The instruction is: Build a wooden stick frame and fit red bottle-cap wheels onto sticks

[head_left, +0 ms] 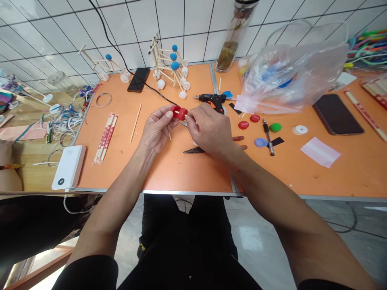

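Two red bottle caps sit side by side between my hands, above the orange table. With thumb and fingers, my left hand grips the left one. A bit of pale thin stick shows between the caps and at the right cap's outer side. There my right hand is closed, its fingertips pinching the stick's end; most of the stick is hidden. Under the right hand lie pliers or scissors with a dark pointed tip and brownish handles. Just behind is a black glue gun.
Stick models with white wheels and a phone stand along the tiled wall. Packed chopsticks and a power bank lie left. On the right are loose caps, a pen, a plastic bag and another phone.
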Available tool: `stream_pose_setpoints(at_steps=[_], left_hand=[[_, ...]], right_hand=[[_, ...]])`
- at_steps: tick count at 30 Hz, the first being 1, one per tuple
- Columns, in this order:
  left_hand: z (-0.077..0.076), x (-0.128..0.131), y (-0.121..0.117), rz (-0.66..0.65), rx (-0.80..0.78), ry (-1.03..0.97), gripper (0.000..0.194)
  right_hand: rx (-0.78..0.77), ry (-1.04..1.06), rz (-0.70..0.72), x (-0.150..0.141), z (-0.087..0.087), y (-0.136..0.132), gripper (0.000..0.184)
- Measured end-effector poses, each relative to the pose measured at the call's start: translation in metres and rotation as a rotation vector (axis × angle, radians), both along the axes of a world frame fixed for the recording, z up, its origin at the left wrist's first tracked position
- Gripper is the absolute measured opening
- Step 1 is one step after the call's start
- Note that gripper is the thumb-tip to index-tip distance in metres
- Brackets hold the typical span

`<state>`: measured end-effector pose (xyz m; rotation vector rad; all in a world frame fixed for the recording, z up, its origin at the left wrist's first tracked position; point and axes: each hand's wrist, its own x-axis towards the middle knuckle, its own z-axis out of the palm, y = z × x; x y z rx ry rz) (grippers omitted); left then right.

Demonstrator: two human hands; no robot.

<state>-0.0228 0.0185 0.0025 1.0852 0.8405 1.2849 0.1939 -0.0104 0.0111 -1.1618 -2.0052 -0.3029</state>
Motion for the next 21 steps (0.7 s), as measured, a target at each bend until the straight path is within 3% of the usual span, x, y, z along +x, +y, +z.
stream_pose_setpoints(at_steps=[8,15,21], left_hand=[[-0.007,0.005,0.0,0.072,0.08,0.074,0.039],[-0.002,0.019,-0.011,0.18,0.183,0.038,0.049],[-0.002,0.023,-0.016,0.225,0.206,0.019,0.043]], right_hand=[[-0.062,0.036,0.005,-0.002,-0.003,0.001,0.028],[-0.051,-0.096,-0.049,0.0,0.002,-0.001,0.039],[-0.048,-0.191,-0.033,0.0,0.009,-0.002,0.031]])
